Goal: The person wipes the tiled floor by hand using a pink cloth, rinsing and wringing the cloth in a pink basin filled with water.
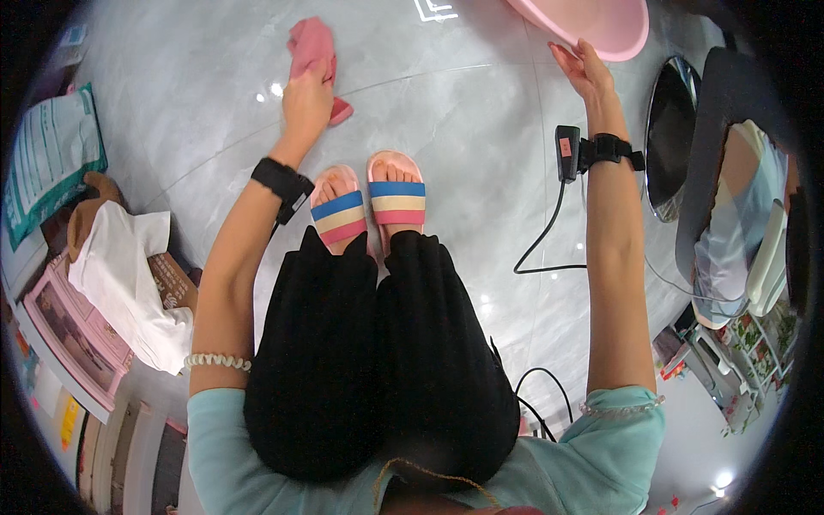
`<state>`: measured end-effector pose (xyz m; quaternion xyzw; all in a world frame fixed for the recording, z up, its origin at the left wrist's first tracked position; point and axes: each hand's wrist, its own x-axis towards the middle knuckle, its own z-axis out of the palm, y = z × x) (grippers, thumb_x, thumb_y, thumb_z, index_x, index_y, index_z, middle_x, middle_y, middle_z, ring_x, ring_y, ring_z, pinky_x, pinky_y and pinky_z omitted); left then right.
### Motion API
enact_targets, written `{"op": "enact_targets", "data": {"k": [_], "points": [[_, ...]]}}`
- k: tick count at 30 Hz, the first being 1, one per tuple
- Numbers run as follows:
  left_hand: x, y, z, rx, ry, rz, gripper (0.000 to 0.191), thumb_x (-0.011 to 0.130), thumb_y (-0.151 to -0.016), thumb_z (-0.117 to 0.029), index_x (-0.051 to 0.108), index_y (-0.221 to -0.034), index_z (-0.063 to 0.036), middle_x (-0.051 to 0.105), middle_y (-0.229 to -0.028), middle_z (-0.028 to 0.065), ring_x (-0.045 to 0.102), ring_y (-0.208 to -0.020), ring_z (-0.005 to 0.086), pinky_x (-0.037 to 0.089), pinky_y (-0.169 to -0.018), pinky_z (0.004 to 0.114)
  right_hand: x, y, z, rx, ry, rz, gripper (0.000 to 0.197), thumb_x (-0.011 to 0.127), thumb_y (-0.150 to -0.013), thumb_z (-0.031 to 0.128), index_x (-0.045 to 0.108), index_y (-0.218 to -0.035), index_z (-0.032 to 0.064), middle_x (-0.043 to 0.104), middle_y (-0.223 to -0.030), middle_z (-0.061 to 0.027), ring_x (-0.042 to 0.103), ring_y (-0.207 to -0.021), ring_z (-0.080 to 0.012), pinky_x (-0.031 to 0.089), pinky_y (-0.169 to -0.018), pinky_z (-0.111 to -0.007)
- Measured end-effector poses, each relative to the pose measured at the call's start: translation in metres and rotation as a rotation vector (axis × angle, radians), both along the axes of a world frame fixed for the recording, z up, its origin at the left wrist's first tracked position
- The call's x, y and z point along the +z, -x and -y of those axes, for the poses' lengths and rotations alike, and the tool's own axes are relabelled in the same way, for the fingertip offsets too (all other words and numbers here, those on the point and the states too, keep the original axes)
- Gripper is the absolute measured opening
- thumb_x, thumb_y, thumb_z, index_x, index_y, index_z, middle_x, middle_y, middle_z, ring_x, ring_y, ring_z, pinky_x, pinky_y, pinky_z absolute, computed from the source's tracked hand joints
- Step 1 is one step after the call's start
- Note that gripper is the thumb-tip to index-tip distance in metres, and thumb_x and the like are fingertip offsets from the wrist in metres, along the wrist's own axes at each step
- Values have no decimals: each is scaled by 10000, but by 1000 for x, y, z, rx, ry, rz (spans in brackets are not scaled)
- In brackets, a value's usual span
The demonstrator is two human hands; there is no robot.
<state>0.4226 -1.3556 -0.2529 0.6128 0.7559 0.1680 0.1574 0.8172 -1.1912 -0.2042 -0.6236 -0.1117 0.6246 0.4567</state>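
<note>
My left hand (308, 103) is closed on a crumpled pink cloth (313, 44), which hangs or lies over the grey tiled floor beyond my feet; part of it sticks out beside the hand. At the upper right, my right hand (587, 67) is palm up with its fingers spread, next to the rim of a pink plastic basin (621, 48). Whether the fingertips touch the rim I cannot tell. The basin is cut off by the picture's top edge. Black straps with small devices are round both wrists, and a black cable runs from the right one.
My feet in striped slippers (398, 197) are on the glossy tiles (450, 109). At the right stand a round dark object with a shiny rim (673, 138) and a dark-framed piece holding pale fabric (740, 212). To the left are a white cloth (125, 277) and a green-and-white bag (55, 161).
</note>
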Motion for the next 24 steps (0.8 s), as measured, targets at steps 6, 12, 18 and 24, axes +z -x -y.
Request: {"op": "enact_targets", "data": {"k": [6,12,18,24], "points": [[-9,-38,-43,-135,90,-38,197,538,-788,-95,613,-969,-111,632,-919,144,636,-757,352,509,-616,444,13,9,33,-15,-65,41,319,361,-916,75,351,-1158,-134,470,-1146,-296,531,-1064,-402,532,-905,-462],[-9,-112,-35,-594,-103,-181,366,547,-741,-34,613,-1084,-141,582,-1162,81,610,-962,294,538,-651,382,21,-6,76,50,-21,45,351,362,-934,96,336,-1219,-107,467,-1207,-250,524,-1106,-361,515,-941,-394],[-13,-142,-3,-934,-102,-98,278,559,-764,-99,643,-1027,-132,559,-1202,35,577,-1021,304,529,-714,375,23,-6,103,10,-18,91,341,371,-944,127,362,-1206,-90,500,-1186,-220,535,-1102,-328,509,-945,-372],[-2,-160,32,-1212,49,-23,314,523,-795,-158,640,-1079,-94,587,-1169,53,527,-1115,286,502,-760,360,26,-15,167,-14,1,66,301,440,-923,97,419,-1173,-70,530,-1182,-178,582,-1049,-278,519,-916,-347]]}}
